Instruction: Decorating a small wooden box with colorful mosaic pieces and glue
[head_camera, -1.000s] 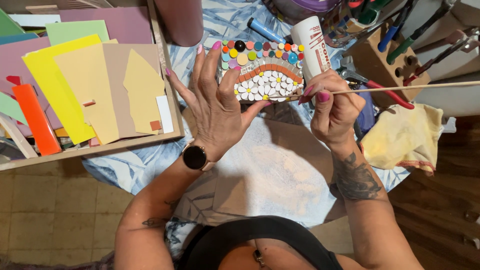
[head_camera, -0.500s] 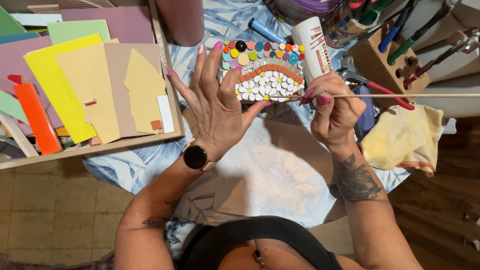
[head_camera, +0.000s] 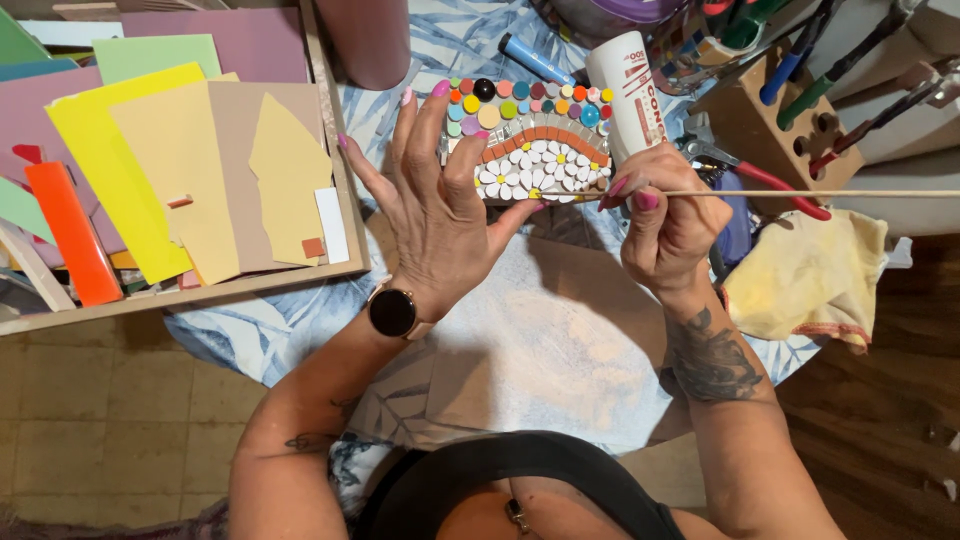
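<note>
Pale tiled floor (head_camera: 90, 420) lower left, dark wood boards (head_camera: 890, 400) lower right, round table under blue leaf-print cloth (head_camera: 460, 40), warm indoor light

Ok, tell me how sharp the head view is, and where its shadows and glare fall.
Head view: the mosaic piece and both hands are sharp, with no motion blur; the left hand casts a soft shadow on the brown paper below it; light is even and warm, with only faint glare on the white tube; the tools at the right edge look slightly stretched.
</note>
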